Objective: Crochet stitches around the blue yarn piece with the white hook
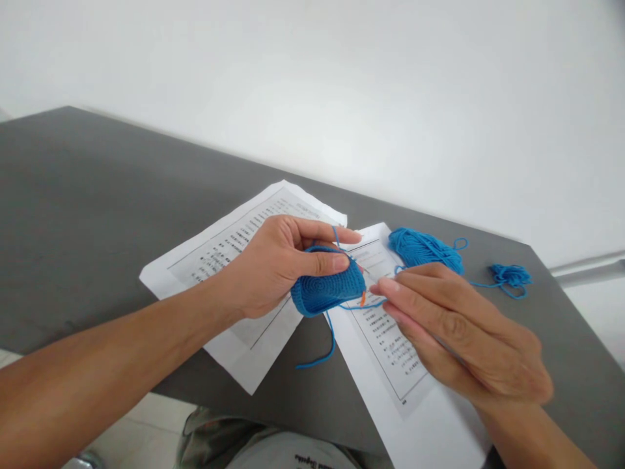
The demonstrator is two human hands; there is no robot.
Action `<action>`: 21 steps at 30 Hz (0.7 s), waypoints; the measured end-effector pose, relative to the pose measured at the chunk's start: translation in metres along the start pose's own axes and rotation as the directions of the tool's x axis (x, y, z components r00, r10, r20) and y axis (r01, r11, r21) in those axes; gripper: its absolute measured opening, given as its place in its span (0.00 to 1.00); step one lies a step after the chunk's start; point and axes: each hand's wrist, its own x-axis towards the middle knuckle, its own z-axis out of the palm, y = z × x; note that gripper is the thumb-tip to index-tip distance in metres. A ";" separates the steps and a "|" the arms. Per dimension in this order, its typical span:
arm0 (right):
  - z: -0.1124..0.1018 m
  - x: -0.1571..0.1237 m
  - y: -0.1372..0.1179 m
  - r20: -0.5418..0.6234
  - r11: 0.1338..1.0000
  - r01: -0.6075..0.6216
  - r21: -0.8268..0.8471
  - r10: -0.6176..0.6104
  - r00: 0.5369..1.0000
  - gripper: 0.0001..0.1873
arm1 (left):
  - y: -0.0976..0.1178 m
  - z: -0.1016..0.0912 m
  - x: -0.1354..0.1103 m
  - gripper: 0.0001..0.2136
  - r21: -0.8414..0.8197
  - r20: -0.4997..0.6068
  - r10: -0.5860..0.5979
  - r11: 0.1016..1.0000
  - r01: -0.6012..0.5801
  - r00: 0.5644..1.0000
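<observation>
Inside the tabletop (97, 215) edges, left hand (283, 260) grips blue crochet (325, 292), right hand (454, 326) a thin hook (365, 268), room widest leftward.

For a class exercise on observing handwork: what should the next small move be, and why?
Probably the right hand should catch the yarn strand with the thin tool: the strand crosses the left hand's index finger, near the tool at the blue crocheted piece's edge.
</observation>
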 end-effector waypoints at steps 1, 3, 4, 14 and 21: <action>-0.002 0.000 0.000 0.010 1.000 -0.002 0.000 0.002 1.000 0.34 | 0.000 -0.001 0.001 0.13 0.018 0.003 0.000 1.000 0.000 1.000; -0.006 -0.002 0.000 0.035 1.000 -0.006 -0.010 0.006 0.999 0.34 | 0.001 -0.003 0.002 0.11 0.035 0.012 -0.003 0.999 0.003 1.000; -0.008 -0.003 0.000 0.047 1.000 -0.008 -0.013 0.009 0.999 0.34 | 0.001 -0.004 0.003 0.10 0.040 0.016 -0.004 0.999 0.004 1.000; -0.016 -0.011 0.003 0.091 1.000 0.009 -0.025 -0.006 0.996 0.30 | 0.006 -0.011 0.007 0.04 0.183 0.017 -0.036 0.983 0.032 0.999; -0.025 -0.015 0.004 0.250 0.998 0.052 -0.032 -0.042 0.967 0.29 | 0.009 -0.014 0.009 0.04 0.312 0.036 -0.027 0.950 0.015 0.999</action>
